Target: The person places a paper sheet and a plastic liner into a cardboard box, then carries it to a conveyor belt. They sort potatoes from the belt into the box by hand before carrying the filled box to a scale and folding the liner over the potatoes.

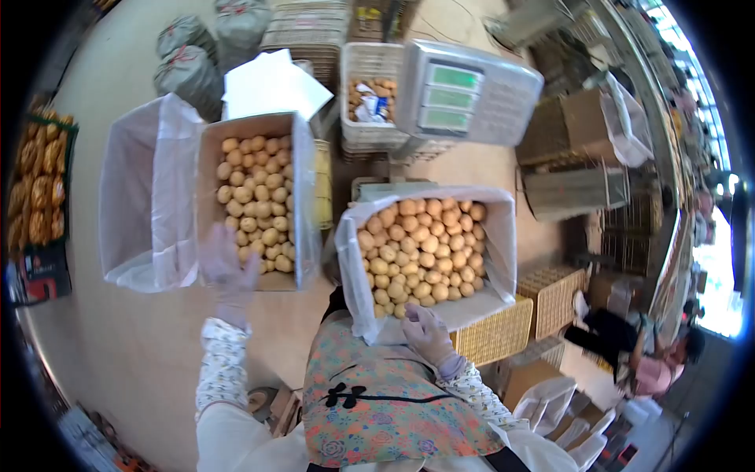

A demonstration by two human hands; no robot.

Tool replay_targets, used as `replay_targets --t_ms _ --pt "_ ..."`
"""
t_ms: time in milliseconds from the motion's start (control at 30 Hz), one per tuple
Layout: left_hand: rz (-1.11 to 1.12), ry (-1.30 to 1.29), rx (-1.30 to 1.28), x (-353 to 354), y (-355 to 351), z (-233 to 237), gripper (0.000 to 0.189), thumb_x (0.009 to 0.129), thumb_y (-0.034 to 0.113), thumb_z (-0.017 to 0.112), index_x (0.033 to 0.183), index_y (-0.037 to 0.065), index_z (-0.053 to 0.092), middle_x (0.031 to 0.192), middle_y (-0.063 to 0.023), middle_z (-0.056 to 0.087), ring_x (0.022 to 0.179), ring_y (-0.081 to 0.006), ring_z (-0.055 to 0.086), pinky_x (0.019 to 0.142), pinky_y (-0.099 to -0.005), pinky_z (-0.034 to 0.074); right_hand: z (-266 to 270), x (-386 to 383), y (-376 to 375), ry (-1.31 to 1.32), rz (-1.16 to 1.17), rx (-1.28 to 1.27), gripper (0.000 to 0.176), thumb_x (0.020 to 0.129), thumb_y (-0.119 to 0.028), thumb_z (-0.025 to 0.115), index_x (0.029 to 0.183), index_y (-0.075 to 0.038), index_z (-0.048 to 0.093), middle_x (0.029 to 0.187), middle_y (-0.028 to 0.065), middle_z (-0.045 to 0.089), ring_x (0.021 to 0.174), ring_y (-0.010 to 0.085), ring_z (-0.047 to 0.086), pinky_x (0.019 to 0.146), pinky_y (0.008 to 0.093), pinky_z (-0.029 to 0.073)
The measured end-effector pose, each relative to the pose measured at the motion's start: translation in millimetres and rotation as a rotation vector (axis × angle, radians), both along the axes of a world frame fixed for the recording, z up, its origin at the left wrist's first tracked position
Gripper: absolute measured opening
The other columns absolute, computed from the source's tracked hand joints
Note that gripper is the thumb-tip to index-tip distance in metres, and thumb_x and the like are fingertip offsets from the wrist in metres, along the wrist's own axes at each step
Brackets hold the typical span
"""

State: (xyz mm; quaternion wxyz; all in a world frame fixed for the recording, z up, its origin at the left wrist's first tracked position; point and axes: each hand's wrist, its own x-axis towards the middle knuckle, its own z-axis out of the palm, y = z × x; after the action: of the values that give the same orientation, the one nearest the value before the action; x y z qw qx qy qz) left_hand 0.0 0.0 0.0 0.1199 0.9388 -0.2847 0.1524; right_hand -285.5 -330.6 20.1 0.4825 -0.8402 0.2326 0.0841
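Note:
My left hand (227, 263), in a thin pale glove, is open with its fingers spread at the near left edge of a cardboard box (208, 169) of potatoes (255, 189). My right hand (429, 334), gloved too, is over the near rim of a second, plastic-lined box (501, 236) filled with potatoes (421, 256). Its fingers are curled close to the nearest potatoes; what they hold, if anything, is hidden. White plastic liner (149, 197) hangs over the left side of the first box.
A scale (480, 90) with a lit display stands beyond the right box, beside a white crate (372, 59) holding potatoes. White sheets (275, 90) lie behind the left box, near tied sacks (187, 71). Yellow baskets (495, 330) stand at right; another person (653, 362) is farther off.

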Motion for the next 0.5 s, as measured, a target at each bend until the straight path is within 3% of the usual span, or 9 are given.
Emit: replay_targets --t_ms 67,133,200,233,300,367,400,433,500 --pt "0.121 0.088 0.048 -63.9 -30.4 -4.1 0.08 0.085 0.037 0.074 0.149 0.004 0.039 0.148 -0.0205 0.043 0.137 -0.0397 0.04 0.114 -0.0552 0.029 12.4 32.9 -22.3 -0.147 0.048 0.001 0.033 0.09 -0.018 0.066 0.12 -0.004 0.063 0.092 0.0142 0.068 0.086 0.0277 0.067 0.075 0.0393 0.054" --pt "0.299 0.06 0.037 -34.0 36.8 -1.5 0.081 0.083 0.033 0.074 0.149 0.003 0.037 0.149 -0.0238 0.041 0.138 -0.0428 0.037 0.115 -0.055 0.027 -16.8 155.2 22.2 -0.453 0.132 -0.128 0.025 0.091 -0.015 0.065 0.112 -0.002 0.063 0.089 0.0124 0.066 0.079 0.0264 0.065 0.068 0.0365 0.051" --pt "0.62 -0.016 -0.233 -45.6 55.2 -49.0 0.085 0.081 0.03 0.076 0.15 0.003 0.034 0.15 -0.0216 0.04 0.139 -0.0425 0.036 0.117 -0.055 0.025 -15.7 240.0 4.3 -0.161 -0.029 0.213 0.017 0.096 -0.016 0.06 0.103 -0.001 0.063 0.079 0.0073 0.061 0.069 0.0145 0.056 0.063 0.0283 0.047" --pt "0.826 0.145 -0.381 -40.9 71.5 -68.0 0.085 0.083 0.032 0.076 0.151 0.004 0.033 0.15 -0.0206 0.041 0.139 -0.0388 0.037 0.117 -0.0512 0.027 -47.1 292.2 1.2 -0.372 -0.163 0.522 0.017 0.097 -0.018 0.059 0.1 -0.001 0.063 0.077 0.0029 0.062 0.066 0.0112 0.054 0.061 0.0268 0.046" --pt "1.095 0.442 -0.781 -27.3 85.5 -96.1 0.082 0.082 0.026 0.073 0.15 0.004 0.033 0.148 -0.0183 0.042 0.137 -0.036 0.039 0.115 -0.0483 0.03 -63.4 385.1 -8.6 -0.293 -0.329 0.743 0.017 0.095 -0.017 0.06 0.102 -0.002 0.065 0.081 0.0008 0.063 0.066 0.0101 0.056 0.062 0.0253 0.047" --pt "1.153 0.579 -1.072 -20.4 84.4 -104.7 0.079 0.082 0.019 0.071 0.149 0.004 0.033 0.145 -0.016 0.044 0.134 -0.0331 0.042 0.114 -0.0453 0.033 -115.0 466.6 -10.5 -0.198 -0.431 0.857 0.008 0.094 -0.017 0.062 0.093 -0.009 0.064 0.073 0.0003 0.06 0.059 0.0091 0.053 0.053 0.0264 0.043" --pt "1.157 0.596 -1.182 -19.0 80.6 -105.5 0.078 0.082 0.016 0.07 0.149 0.004 0.033 0.144 -0.0148 0.045 0.133 -0.0317 0.043 0.113 -0.0439 0.035 -174.7 492.7 -35.9 -0.115 -0.09 0.886 0.011 0.091 -0.02 0.063 0.087 -0.01 0.06 0.069 0.0002 0.058 0.058 0.01 0.054 0.049 0.0275 0.042" --pt "1.159 0.6 -1.265 -20.6 75.7 -102.8 0.077 0.081 0.013 0.069 0.149 0.004 0.033 0.143 -0.0137 0.046 0.132 -0.0303 0.044 0.112 -0.0424 0.036 -195.3 518.3 -26.4 -0.002 -0.213 0.962 0.013 0.09 -0.018 0.061 0.08 -0.013 0.055 0.063 -0.0024 0.051 0.053 0.0107 0.052 0.043 0.029 0.038" --pt "1.213 0.638 -1.332 -26.2 68.3 -92.7 0.075 0.081 0.007 0.066 0.148 0.004 0.034 0.141 -0.0114 0.048 0.129 -0.0274 0.047 0.11 -0.0395 0.039 -274.9 578.8 -3.1 0.333 -0.528 0.637 0.011 0.092 -0.02 0.056 0.083 -0.014 0.056 0.066 0.0033 0.053 0.058 0.0192 0.055 0.048 0.0349 0.042"
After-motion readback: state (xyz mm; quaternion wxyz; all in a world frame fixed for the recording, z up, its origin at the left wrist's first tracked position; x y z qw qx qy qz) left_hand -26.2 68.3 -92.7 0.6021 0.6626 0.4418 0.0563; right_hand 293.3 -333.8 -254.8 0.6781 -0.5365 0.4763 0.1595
